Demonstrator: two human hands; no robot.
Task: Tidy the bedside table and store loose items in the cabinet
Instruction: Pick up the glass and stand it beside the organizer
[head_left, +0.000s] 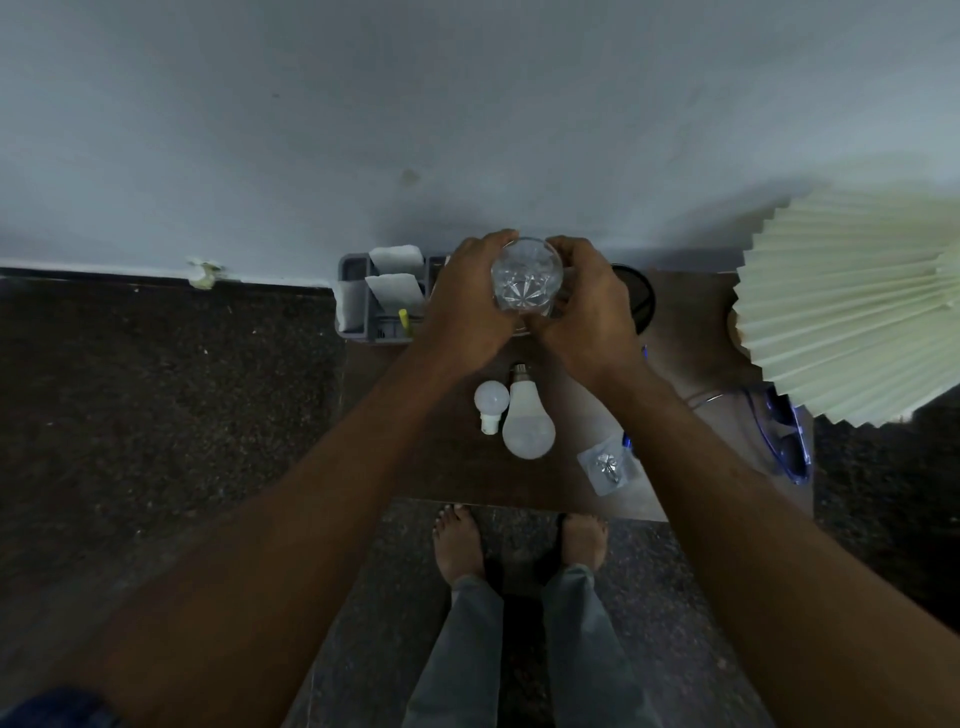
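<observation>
1. a person standing at a wooden bedside table (452, 467) holds a clear cut-glass tumbler (525, 280) between both hands, seen from above.
2. the left hand (467, 306) curls round the tumbler's left side and the right hand (587, 312) wraps its right side, fingers of both bent against the glass; the thumbs meet at its near edge.
3. the tumbler is upright over the back of the table, near the wall; whether its base touches the wood cannot be told.
4. two white light bulbs lie side by side on the table in front of the hands: a small bulb (491, 402) at left, just beside a large bulb (528, 421).
5. a small clear packet (607, 464) holding a metal piece lies near the front edge, to the right of the bulbs.
6. blue-framed sunglasses (789, 441) lie at the table's right edge, under a pleated pale lamp shade (841, 306).
7. a grey organiser (358, 296) with white papers (395, 291) stands at the back left corner; a dark round object (641, 296) shows behind the right hand.
8. bare feet (457, 540) stand on the dark floor in front of the table.
</observation>
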